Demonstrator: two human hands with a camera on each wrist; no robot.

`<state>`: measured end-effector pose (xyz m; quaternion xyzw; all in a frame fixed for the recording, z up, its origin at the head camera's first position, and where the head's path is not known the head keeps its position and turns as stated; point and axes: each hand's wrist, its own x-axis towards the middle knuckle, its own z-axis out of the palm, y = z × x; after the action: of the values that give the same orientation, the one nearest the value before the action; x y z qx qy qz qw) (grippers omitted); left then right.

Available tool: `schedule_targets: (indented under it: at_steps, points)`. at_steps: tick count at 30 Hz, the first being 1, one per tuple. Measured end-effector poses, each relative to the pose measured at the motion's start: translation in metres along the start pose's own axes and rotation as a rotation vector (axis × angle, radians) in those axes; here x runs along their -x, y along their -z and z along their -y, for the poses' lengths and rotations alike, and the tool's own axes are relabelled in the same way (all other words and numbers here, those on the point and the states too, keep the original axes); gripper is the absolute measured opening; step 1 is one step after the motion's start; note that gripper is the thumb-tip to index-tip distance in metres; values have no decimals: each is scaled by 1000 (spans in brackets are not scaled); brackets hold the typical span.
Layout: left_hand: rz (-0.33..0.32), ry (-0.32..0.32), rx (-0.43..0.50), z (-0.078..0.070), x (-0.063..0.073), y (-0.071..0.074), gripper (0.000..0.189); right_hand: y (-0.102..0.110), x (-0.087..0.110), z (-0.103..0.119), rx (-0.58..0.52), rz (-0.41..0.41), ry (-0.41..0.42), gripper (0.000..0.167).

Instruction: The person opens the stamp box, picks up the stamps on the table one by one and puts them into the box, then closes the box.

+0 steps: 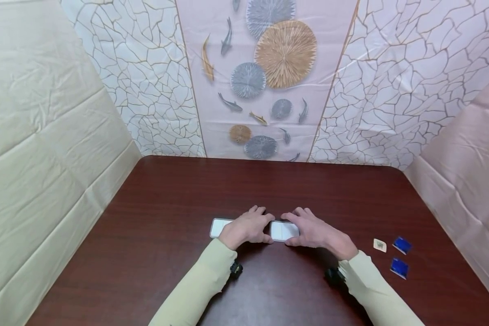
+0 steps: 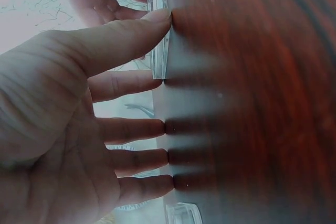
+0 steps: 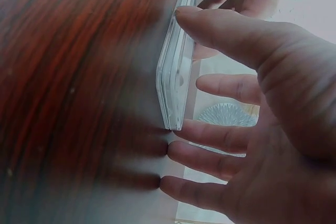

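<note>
A thin, clear-and-white rectangular plastic case (image 1: 284,230) lies flat on the dark table between both hands. My left hand (image 1: 249,226) holds its left end, thumb at the near edge and index finger at the far edge. The other left fingertips touch the tabletop, as the left wrist view shows. My right hand (image 1: 311,228) holds the right end of the case (image 3: 176,66), thumb on the near edge and a finger at the far edge. A second similar case (image 1: 220,227) lies to the left, partly hidden behind my left hand.
On the right side of the table (image 1: 171,190) lie a small cream square piece (image 1: 380,245) and two small blue packets (image 1: 401,245). Patterned cloth (image 1: 285,54) hangs behind the table, and plain pale cloth (image 1: 36,136) stands at both sides.
</note>
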<state>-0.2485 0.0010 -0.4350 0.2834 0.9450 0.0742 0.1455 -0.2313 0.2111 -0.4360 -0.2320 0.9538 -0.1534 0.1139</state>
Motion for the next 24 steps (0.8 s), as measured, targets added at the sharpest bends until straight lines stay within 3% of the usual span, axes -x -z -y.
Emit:
schedule_targets:
  at_steps: [24]
  points:
    - [-14,4,-33,-2,1,1,61,0,1,5,21,-63,98,59]
